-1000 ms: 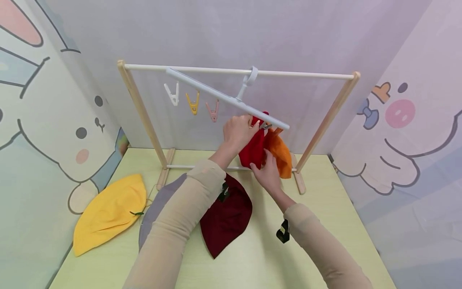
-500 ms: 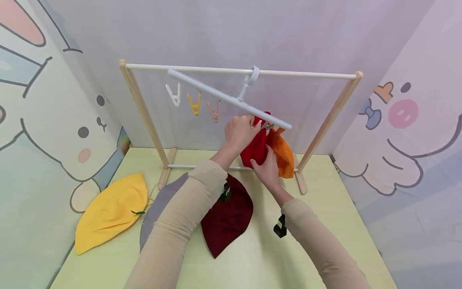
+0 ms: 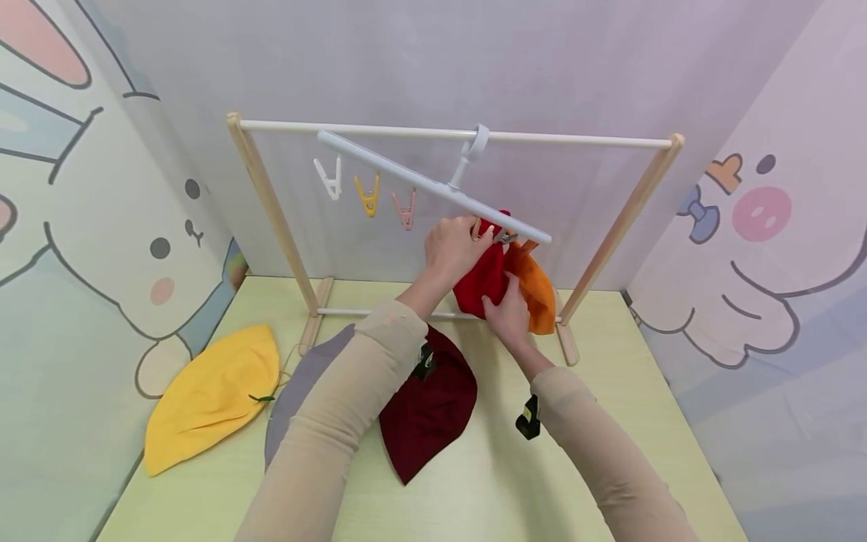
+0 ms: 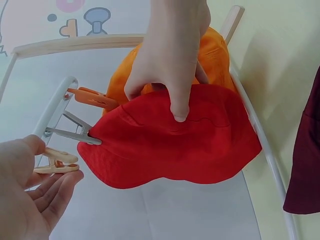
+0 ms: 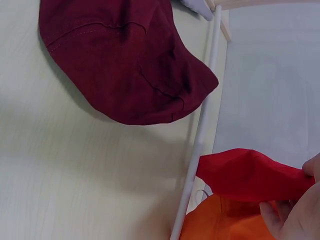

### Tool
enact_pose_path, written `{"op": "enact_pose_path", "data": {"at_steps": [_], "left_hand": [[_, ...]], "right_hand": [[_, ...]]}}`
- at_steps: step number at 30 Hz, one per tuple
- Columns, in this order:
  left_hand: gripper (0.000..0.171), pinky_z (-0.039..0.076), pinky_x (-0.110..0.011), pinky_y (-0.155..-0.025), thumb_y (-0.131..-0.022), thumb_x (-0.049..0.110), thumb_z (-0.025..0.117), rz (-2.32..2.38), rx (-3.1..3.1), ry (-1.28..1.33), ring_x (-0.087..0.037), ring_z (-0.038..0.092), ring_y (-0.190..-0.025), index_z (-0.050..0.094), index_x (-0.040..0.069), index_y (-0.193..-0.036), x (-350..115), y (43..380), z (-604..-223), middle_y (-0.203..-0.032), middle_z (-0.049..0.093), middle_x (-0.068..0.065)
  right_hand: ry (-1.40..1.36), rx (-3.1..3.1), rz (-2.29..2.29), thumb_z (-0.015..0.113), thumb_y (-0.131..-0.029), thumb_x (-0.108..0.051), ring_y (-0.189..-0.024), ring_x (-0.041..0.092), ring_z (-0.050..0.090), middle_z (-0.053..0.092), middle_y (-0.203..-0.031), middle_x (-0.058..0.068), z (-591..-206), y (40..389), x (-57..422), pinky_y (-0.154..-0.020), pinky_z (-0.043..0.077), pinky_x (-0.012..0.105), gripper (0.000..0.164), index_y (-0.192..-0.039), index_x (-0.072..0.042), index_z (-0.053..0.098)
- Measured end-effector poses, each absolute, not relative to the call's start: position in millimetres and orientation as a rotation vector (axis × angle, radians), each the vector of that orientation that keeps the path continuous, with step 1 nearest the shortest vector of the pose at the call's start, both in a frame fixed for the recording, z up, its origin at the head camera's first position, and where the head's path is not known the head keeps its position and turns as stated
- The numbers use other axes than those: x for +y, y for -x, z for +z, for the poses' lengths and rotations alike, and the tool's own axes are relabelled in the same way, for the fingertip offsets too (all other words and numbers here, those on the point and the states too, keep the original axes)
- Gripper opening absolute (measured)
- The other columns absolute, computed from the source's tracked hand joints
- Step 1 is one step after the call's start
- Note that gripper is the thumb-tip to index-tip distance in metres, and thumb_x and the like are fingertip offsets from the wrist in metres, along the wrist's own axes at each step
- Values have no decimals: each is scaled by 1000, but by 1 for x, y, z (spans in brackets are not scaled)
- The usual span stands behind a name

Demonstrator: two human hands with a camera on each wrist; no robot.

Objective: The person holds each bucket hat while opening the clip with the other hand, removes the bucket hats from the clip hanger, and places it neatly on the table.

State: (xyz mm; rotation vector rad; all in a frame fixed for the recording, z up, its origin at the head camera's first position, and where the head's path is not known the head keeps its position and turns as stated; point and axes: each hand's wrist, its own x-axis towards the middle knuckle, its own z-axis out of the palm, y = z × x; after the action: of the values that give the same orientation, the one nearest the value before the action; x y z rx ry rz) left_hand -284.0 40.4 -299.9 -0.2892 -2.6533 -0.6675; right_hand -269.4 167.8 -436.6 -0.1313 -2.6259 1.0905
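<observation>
A red bucket hat (image 4: pixel 170 142) hangs under the right end of a pale blue hanger (image 3: pixel 413 179); a grey clip (image 4: pixel 75 131) bites one edge of its brim. My right hand (image 3: pixel 508 310) grips the hat's crown, thumb on the near side and fingers behind. At the hanger, my left hand (image 4: pixel 30 185) pinches a beige clip (image 4: pixel 57 162), whose jaws sit just off the red brim. Behind the red hat hangs an orange hat (image 3: pixel 536 290), held by an orange clip (image 4: pixel 94 97).
White, yellow (image 3: pixel 368 196) and pink clips hang from the hanger's left part. The hanger hooks onto the rack's white top bar (image 3: pixel 576 140). Across the table (image 3: pixel 515 497) lie a yellow hat (image 3: pixel 213 399), a grey-purple hat (image 3: pixel 298 391) and a maroon hat (image 3: pixel 440 406), the latter two partly under my left arm.
My right hand has shifted slightly right on the red hat, whose lower part moved with it. The left hand stays by the hanger with the beige clip.
</observation>
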Motion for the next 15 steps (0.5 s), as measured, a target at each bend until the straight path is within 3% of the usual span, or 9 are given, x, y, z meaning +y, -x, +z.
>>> {"op": "enact_pose_path", "data": {"at_steps": [7,15], "left_hand": [[32,28,-23,-42,-83,41,50,-689,-2662,284,-14,43,-49,48,16,-64,41,284,-300,-52,39,2],[31,28,-22,-41,-83,41,51,-747,-2653,305,-14,43,-48,46,17,-63,44,283,-299,-52,41,1]], "right_hand": [[131,-2566,1010,58,-79,-25,-75,32,57,61,-95,14,-435,268,171,-69,44,45,45,-119,-14,41],[67,-2494,964,56,-81,-19,-66,30,54,60,-83,12,-435,267,176,-63,45,43,24,-103,-10,51]]}}
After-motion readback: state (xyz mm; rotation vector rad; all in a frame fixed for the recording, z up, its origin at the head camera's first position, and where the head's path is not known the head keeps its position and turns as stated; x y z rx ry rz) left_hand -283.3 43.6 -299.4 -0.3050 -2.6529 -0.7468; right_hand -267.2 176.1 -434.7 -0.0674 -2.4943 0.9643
